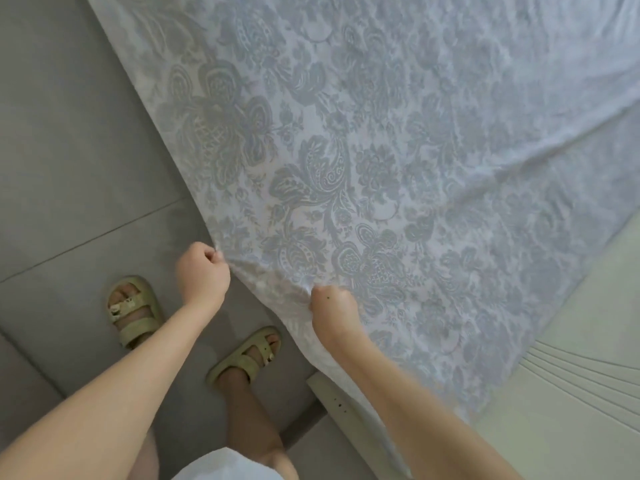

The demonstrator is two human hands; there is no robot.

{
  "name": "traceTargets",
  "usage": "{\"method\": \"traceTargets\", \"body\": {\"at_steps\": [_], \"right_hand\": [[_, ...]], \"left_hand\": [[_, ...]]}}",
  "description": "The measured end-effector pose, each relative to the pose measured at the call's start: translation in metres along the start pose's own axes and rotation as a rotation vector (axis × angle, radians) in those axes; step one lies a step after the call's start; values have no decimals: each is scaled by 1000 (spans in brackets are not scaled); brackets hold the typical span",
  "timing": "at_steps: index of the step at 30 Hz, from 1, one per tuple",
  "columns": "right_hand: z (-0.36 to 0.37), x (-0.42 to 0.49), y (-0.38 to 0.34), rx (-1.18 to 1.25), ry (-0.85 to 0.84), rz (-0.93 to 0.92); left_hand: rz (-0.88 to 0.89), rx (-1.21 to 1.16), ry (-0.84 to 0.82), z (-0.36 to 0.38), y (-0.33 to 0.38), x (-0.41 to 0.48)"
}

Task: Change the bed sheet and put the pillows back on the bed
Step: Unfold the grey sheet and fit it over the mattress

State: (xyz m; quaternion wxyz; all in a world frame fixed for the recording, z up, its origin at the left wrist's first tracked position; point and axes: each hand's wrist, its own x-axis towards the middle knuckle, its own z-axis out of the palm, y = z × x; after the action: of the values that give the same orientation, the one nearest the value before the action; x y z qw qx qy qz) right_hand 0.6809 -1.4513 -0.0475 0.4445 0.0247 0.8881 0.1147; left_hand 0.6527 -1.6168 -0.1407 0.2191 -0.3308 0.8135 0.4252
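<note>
One bed sheet (pixel 381 133), blue paisley, spreads from centre to 1 o'clock. Two hands: left hand (pixel 202 271) and right hand (pixel 334 306) each clench its near edge at 6. Two sandals (pixel 133 311) at 7, bare mattress (pixel 571 375) at 4.

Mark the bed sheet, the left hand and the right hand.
bed sheet (pixel 381 133), head view, patterned middle
left hand (pixel 202 271), head view, back of the hand
right hand (pixel 334 306), head view, back of the hand

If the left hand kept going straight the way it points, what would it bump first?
Likely the blue-and-white floral fabric bed sheet: the left hand grips its edge, and cloth spreads straight ahead. Depth is unclear.
</note>
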Motion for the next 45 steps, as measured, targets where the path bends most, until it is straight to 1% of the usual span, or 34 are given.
{"method": "traceTargets", "body": {"at_steps": [2, 4, 6, 8, 10, 12, 16, 18, 22, 28, 32, 36, 37, 39, 45], "right_hand": [[2, 3, -4, 65, -31, 29], [-2, 8, -5, 104, -80, 63], [-12, 12, -6, 143, -129, 88], [-27, 15, -6, 218, -127, 102], [-47, 15, -6, 320, -85, 143], [-73, 20, -7, 416, -8, 171], [-133, 41, -13, 528, 151, 134], [-164, 58, -21, 554, 199, 94], [-221, 99, -47, 587, 208, 38], [-295, 160, -89, 580, 220, -15], [-344, 207, -103, 621, 211, -31], [-385, 244, -112, 585, 202, -17], [-393, 253, -114, 571, 184, -12], [-404, 264, -119, 536, 145, -10], [-424, 282, -138, 379, 75, -1]], "left_hand": [[-107, -3, -71, 3, 5, 10], [-152, 13, -180, 2, 14, 24], [-107, 55, -253, -7, 24, 38], [-35, 48, -270, -19, 37, 54], [8, -5, -274, -33, 51, 68], [43, -75, -276, -48, 67, 86], [77, -142, -209, -85, 104, 126], [87, -166, -160, -103, 122, 146], [77, -168, -144, -130, 152, 183], [-39, -194, -116, -160, 204, 249], [-103, -269, -18, -174, 248, 309], [-144, -266, 118, -180, 263, 362], [-128, -222, 140, -181, 262, 371], [-67, -152, 132, -183, 256, 382], [235, -154, -48, -210, 241, 388]]}}
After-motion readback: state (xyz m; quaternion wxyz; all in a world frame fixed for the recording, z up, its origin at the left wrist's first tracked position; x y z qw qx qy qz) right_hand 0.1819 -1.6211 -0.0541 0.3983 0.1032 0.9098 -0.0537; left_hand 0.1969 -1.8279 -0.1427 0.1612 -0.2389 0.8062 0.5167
